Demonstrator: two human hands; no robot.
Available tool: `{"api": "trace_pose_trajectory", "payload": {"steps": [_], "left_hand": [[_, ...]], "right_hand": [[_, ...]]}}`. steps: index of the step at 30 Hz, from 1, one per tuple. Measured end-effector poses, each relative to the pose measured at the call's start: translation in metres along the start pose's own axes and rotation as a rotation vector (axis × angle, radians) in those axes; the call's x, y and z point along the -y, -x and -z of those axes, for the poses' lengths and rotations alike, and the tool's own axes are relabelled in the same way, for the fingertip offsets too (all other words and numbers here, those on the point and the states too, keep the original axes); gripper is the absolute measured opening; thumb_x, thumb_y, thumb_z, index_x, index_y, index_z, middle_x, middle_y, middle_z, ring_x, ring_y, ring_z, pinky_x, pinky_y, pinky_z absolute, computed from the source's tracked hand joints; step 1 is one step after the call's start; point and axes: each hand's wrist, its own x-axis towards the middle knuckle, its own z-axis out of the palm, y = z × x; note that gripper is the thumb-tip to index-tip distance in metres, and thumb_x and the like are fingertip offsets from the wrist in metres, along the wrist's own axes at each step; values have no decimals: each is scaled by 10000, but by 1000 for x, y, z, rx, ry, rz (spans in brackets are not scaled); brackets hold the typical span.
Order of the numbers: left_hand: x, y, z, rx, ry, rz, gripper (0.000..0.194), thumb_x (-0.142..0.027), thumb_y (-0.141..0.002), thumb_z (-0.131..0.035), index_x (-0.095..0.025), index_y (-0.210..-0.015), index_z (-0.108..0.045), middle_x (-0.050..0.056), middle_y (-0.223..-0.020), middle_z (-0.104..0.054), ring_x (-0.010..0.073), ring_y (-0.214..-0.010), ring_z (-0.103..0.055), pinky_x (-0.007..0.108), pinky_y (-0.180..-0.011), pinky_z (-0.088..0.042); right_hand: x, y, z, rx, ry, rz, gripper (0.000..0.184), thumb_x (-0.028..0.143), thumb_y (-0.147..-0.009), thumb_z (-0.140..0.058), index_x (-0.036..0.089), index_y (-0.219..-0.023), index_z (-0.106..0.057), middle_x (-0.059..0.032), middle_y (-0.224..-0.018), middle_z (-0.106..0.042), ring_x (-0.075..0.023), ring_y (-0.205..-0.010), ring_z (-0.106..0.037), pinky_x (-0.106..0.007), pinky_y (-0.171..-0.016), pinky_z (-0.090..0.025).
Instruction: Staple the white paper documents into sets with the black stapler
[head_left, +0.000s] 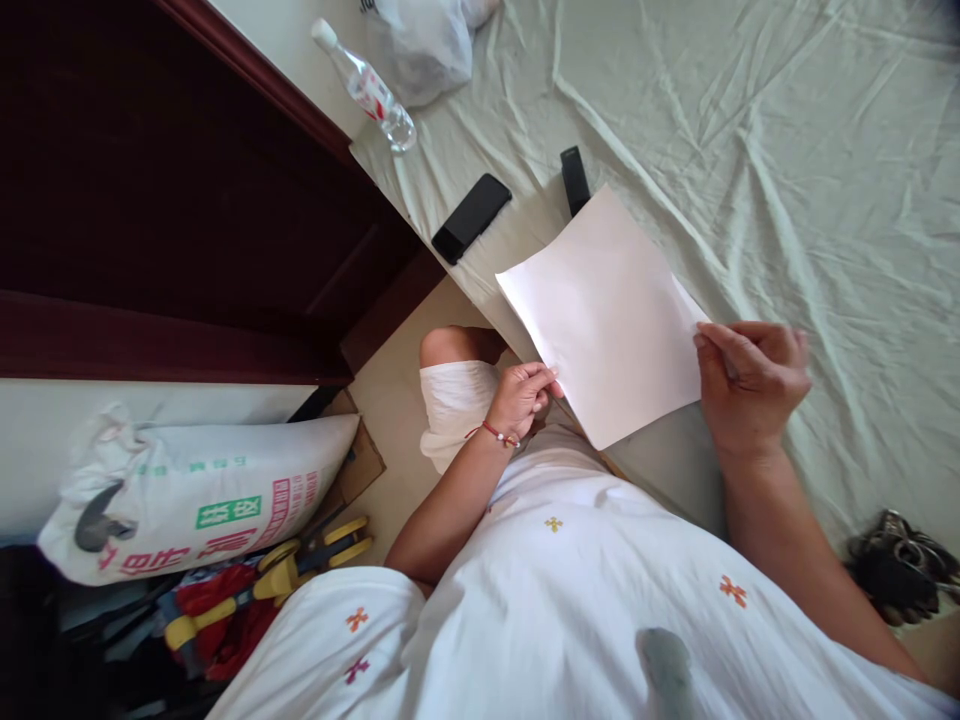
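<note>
A blank white sheet of paper [619, 320] is held up between my two hands, above the edge of the cloth-covered surface. My left hand [523, 398] pinches its left edge between thumb and fingers. At the opposite edge my right hand [754, 380] grips the sheet between thumb and forefinger, slightly blurred. The paper bends a little, and near my right hand a second layer or fold seems to show. Its far corner partly covers a small black object [575, 178] lying on the cloth.
A black phone [472, 217] lies near the left edge of the pale wrinkled cloth [840, 180]. Behind it are a clear plastic bottle [375, 98] and a plastic bag [427, 50]. A white printed sack [217, 490] leans at lower left. Dark keys or trinkets [900, 565] lie at right.
</note>
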Motion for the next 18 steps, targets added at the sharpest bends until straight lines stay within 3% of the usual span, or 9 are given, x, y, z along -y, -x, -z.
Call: {"api": "trace_pose_trajectory", "payload": {"steps": [4,8,10,14,16,18], "left_hand": [[-1,1,-1,-6,-15,2,328,-284,-732,-848,-124,-577,-606,45,-550,-654,12,-350,-348,186,-392,-152],[-1,0,0,-3,-16,7,352,-315,-709,-862,-126,-566,-602,51,-562,-661,13,-349,-339,201,-393,-144],[1,-1,2,8,-9,1,352,-335,-688,-867,-127,-571,-608,58,-576,-672,16,-353,-337,211,-397,-137],[7,-3,5,28,9,-35,320,-348,-667,-867,-132,-597,-641,52,-594,-677,22,-377,-340,227,-414,-131],[10,-4,6,24,33,-58,266,-323,-653,-859,-139,-618,-671,27,-572,-647,32,-407,-358,224,-429,-159],[10,-4,5,6,27,-57,244,-314,-646,-853,-144,-614,-680,7,-529,-597,42,-426,-370,220,-441,-170]], "right_hand": [[5,1,2,-24,-13,24,182,401,-1000,-682,310,-951,-831,-58,-1073,-776,-244,-957,-650,-534,-1005,-496],[15,3,10,135,-384,9,80,370,-961,-751,327,-986,-813,-66,-1346,-731,-301,-1279,-641,-545,-1055,-552],[19,4,15,306,-663,-60,192,497,-955,-743,346,-1057,-801,-51,-1518,-648,-323,-1414,-598,-557,-1108,-551],[21,3,18,691,-1127,-295,773,960,-866,-439,424,-1367,-680,-44,-1563,-640,-359,-1435,-615,-618,-1105,-565],[18,2,16,709,-1129,-385,837,976,-865,-386,412,-1433,-629,-52,-1577,-636,-349,-1469,-591,-612,-1117,-563],[15,3,11,658,-1032,-408,713,857,-932,-489,387,-1454,-611,-49,-1609,-611,-318,-1520,-543,-583,-1172,-530]]}}
